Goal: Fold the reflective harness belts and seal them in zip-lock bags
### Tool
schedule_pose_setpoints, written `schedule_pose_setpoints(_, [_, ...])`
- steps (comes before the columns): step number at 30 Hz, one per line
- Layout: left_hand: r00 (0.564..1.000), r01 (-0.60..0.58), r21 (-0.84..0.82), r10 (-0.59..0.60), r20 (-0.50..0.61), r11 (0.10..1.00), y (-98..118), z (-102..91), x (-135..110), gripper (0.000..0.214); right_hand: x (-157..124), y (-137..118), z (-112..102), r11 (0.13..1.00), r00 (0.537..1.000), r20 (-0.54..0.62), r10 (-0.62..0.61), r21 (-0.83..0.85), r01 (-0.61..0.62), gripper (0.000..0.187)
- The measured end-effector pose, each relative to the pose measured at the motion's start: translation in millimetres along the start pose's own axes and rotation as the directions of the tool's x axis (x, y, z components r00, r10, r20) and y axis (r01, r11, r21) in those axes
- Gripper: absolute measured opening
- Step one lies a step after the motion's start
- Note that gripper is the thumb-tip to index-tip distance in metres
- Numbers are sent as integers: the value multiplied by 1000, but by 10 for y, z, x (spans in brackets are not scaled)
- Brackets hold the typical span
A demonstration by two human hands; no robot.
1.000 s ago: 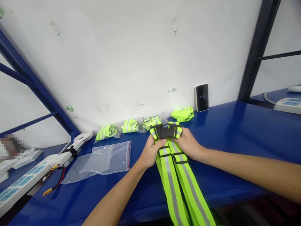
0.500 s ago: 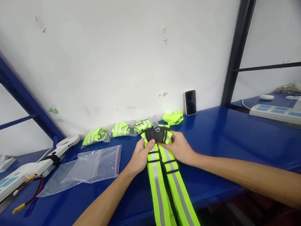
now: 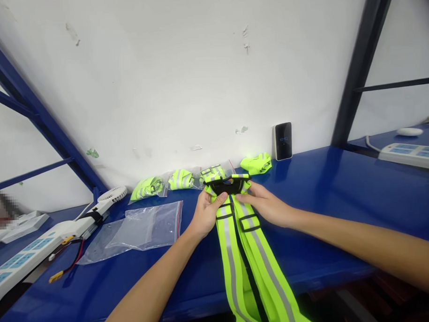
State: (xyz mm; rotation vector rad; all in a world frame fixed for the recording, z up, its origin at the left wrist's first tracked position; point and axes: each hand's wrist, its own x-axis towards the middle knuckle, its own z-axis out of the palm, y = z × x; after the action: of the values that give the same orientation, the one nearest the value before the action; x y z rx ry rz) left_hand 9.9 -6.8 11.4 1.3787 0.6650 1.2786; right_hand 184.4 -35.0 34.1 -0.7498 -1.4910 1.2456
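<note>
Between my hands is a neon-yellow reflective strap harness (image 3: 232, 254) with grey stripes and black edging. Its black buckle (image 3: 228, 186) is at the top, tilted so that its face is foreshortened. My left hand (image 3: 207, 210) grips the strap at the buckle's left end, thumb on the front. My right hand (image 3: 267, 204) pinches the strap at the right end, with its fingers behind. Black slide adjusters (image 3: 249, 222) sit on the straps below the buckle. Two long straps hang down over the table's front edge and out of view.
Along the wall lie several bagged yellow straps (image 3: 182, 179) and an unbagged yellow bundle (image 3: 257, 164). A black-screened device (image 3: 283, 140) stands beside it. Flat clear zip bags (image 3: 146, 229) lie at left, near a white power strip (image 3: 31, 254), a small fan (image 3: 112, 195) and a yellow-ended cable (image 3: 68, 267).
The buckle has tipped, so its face shows less than before. Both hands still hold the straps beside it. The camera view has shifted slightly, moving the scene rightward.
</note>
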Motion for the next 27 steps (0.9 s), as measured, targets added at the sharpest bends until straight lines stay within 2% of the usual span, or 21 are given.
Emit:
schedule_pose_setpoints(3, [996, -79, 75, 82, -34, 994, -31, -7, 4, 36, 28, 8, -2, 983, 992, -10, 130, 132, -127, 25])
schedule_pose_setpoints(6, [985, -153, 164, 163, -50, 975, -51, -12, -1, 33, 43, 29, 23, 969, 983, -71, 169, 195, -152, 25])
schedule_pose_setpoints(10, [985, -165, 240, 171, -3, 957, -53, -23, 5, 33, 31, 74, 62, 991, 977, -190, 94, 112, -74, 27])
schedule_pose_setpoints(17, [990, -135, 171, 125, 65, 976, -50, 13, 21, 37, 45, 133, 30, 1000, 978, -207, -16, 5, 17, 30])
schedule_pose_setpoints(23, [987, -161, 148, 157, 41, 976, -80, 40, 9, 34, 60, 173, -13, 985, 971, -228, -68, -168, 30, 32])
schedule_pose_setpoints(27, [980, -197, 177, 197, 16, 964, -107, 23, 26, 33, 71, 177, -33, 985, 971, -226, -79, -168, 41, 31])
